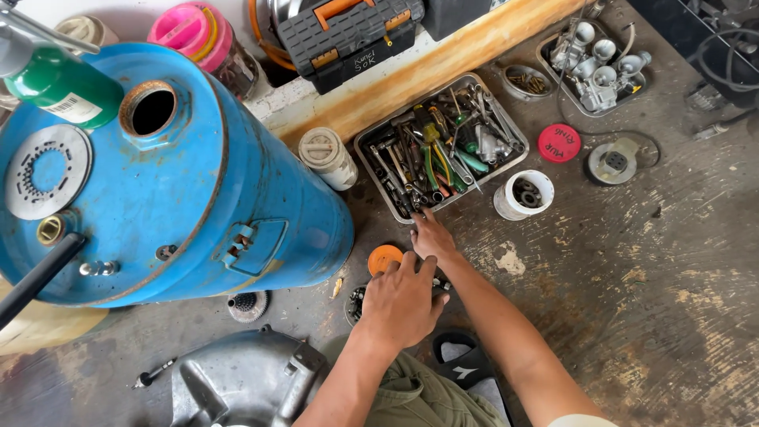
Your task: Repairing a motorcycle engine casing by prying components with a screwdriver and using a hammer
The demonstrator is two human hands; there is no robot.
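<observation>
Blue was the big metal drum [158, 182] lying on its side on the dirty grey floor [632, 300], with a round hole near one end. Only one view was there, looking down from the person's head.

The left hand [403, 300] rested, knuckles up, on a small dark metal part [357, 302] on the floor, just beside an orange lid [384, 258]. Its fingers were curled over the part, but I could not tell if they gripped it or only pressed on it. The right hand [431, 236] reached forward to the near edge of a metal tray [365, 152] full of wrenches, pliers and other tools. Its fingertips touched the tray's rim. They looked close together, yet I could not see anything held in them.

Around them stood a white jar [328, 158] by the drum, a white cup [522, 194] with a metal ring inside, a red lid [559, 143] and a round grey part [613, 163] further off. A second tray [553, 43] held shiny engine pieces. A black toolbox with orange clips [344, 35] sat behind a wooden ledge [443, 67]. A grey engine cover [237, 379] lay close to the person's knee.

My guess was that the work stood somewhere in the middle. Parts lay taken apart and spread out, no tool was picked yet, and the small part under the left hand waited to be worked on.
</observation>
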